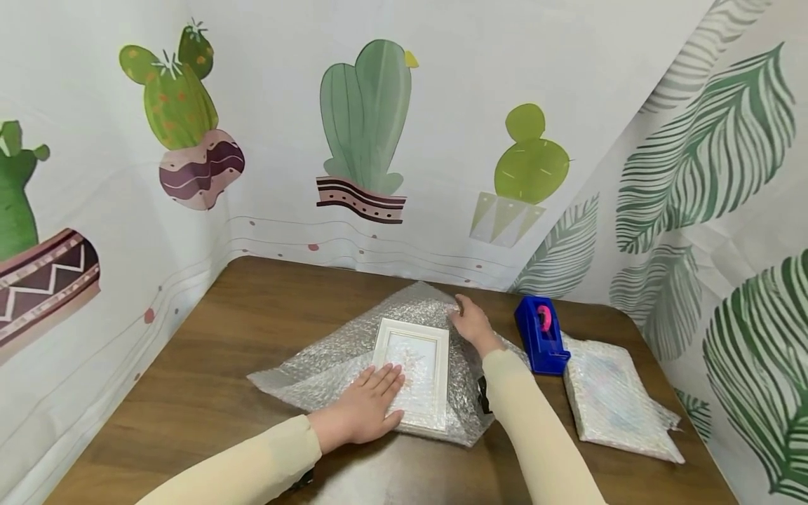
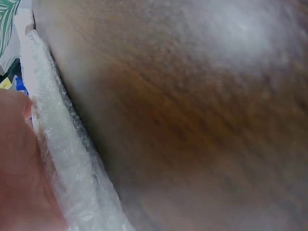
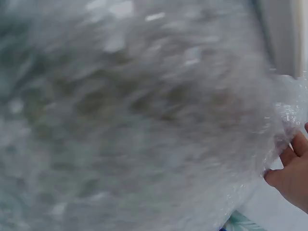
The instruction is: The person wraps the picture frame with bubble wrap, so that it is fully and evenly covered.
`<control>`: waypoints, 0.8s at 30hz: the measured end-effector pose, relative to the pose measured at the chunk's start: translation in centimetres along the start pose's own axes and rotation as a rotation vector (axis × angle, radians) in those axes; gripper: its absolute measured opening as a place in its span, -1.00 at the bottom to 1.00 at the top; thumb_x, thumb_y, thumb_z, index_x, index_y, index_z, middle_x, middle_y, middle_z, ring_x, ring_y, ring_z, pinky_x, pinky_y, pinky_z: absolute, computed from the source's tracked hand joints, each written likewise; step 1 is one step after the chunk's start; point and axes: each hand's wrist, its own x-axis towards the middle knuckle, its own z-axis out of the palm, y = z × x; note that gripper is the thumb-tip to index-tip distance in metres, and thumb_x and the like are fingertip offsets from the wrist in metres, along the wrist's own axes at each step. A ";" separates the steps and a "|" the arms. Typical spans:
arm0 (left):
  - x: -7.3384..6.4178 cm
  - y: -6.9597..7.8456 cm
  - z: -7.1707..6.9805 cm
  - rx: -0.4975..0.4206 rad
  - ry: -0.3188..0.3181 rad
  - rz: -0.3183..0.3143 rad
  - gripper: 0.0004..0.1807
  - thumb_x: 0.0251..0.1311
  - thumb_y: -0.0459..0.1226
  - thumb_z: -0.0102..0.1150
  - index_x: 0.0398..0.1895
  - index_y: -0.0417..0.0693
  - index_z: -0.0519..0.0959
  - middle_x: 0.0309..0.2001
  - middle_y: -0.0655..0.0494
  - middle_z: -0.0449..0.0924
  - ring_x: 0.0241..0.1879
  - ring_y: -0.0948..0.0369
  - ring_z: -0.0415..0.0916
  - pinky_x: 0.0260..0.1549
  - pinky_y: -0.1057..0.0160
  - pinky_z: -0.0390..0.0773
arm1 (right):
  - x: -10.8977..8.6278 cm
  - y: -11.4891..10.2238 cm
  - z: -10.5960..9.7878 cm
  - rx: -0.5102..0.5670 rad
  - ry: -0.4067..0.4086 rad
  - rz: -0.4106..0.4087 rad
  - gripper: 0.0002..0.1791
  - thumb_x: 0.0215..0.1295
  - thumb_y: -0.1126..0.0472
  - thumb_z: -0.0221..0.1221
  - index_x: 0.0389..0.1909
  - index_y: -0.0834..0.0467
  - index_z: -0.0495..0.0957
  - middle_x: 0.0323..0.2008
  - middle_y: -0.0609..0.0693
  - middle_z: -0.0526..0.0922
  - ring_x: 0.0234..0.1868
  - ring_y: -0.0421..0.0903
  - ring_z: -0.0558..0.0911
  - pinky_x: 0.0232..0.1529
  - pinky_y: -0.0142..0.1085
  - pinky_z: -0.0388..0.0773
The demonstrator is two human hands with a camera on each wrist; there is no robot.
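Note:
A white picture frame lies on a sheet of bubble wrap on the table, with one flap of the wrap folded over its lower left part. My left hand rests flat on that flap, fingers straight, pressing it against the frame. The left wrist view shows the wrapped edge beside the hand. Beyond the frame's upper right corner, my right hand pinches the wrap's edge. In the right wrist view, its fingers hold the raised bubble wrap.
A blue tape dispenser with a pink roll stands right of the bubble wrap. Further right lies a flat item in bubble wrap. The wooden table backs onto a wall cloth printed with cacti and leaves.

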 end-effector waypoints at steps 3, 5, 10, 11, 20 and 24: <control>0.0 -0.1 0.0 0.000 -0.003 0.000 -0.26 0.53 0.11 -0.20 0.60 -0.12 0.17 0.65 -0.01 0.06 0.66 0.03 0.01 0.64 -0.05 0.02 | 0.1 -1.0 -1.0 0.098 0.059 -0.037 -0.27 0.54 0.06 0.11 0.58 0.25 0.12 0.03 0.25 0.55 0.00 0.14 0.58 0.08 -0.03 0.54; 0.1 -0.1 0.1 0.003 -0.005 0.001 -0.26 0.53 0.11 -0.20 0.60 -0.12 0.16 0.65 -0.02 0.06 0.66 0.03 0.01 0.64 -0.05 0.02 | 0.1 -1.7 -1.9 0.117 0.057 -0.076 -0.26 0.50 0.06 0.19 0.55 0.25 0.18 -0.27 0.09 0.49 -0.31 0.00 0.48 -0.16 -0.14 0.44; 0.1 -0.1 0.1 0.012 -0.008 0.005 -0.26 0.52 0.10 -0.20 0.61 -0.11 0.16 0.65 -0.02 0.06 0.66 0.03 0.01 0.64 -0.05 0.02 | 0.2 -3.5 -3.1 -0.005 -0.058 -0.185 -0.29 0.45 -0.02 0.23 0.48 0.25 0.32 -0.24 0.13 0.61 -0.36 -0.03 0.50 -0.20 -0.15 0.49; 0.1 0.0 0.1 0.012 -0.007 0.009 -0.26 0.52 0.10 -0.19 0.61 -0.11 0.16 0.65 -0.02 0.06 0.66 0.03 0.01 0.64 -0.05 0.03 | 0.1 -3.9 -3.2 -0.041 -0.087 -0.200 -0.29 0.46 -0.05 0.22 0.47 0.25 0.33 -0.09 0.20 0.65 -0.24 0.04 0.59 -0.11 -0.10 0.56; 0.0 0.0 0.0 0.015 0.006 0.011 -0.27 0.52 0.10 -0.17 0.60 -0.11 0.19 0.64 -0.03 0.09 0.65 0.02 0.03 0.63 -0.05 0.05 | -0.6 -6.6 -1.8 -0.388 -0.140 -0.341 -0.49 0.61 -0.03 -0.01 0.34 0.20 0.53 0.37 0.23 0.55 0.41 0.20 0.51 0.44 0.09 0.44; 0.1 0.0 0.1 0.001 0.005 0.008 -0.27 0.52 0.09 -0.18 0.60 -0.11 0.18 0.65 -0.03 0.08 0.65 0.01 0.01 0.63 -0.05 0.04 | -1.5 -6.3 -1.5 -0.257 -0.143 -0.361 -0.55 0.59 0.10 0.03 0.28 0.30 0.56 0.34 0.32 0.55 0.39 0.27 0.51 0.40 0.12 0.47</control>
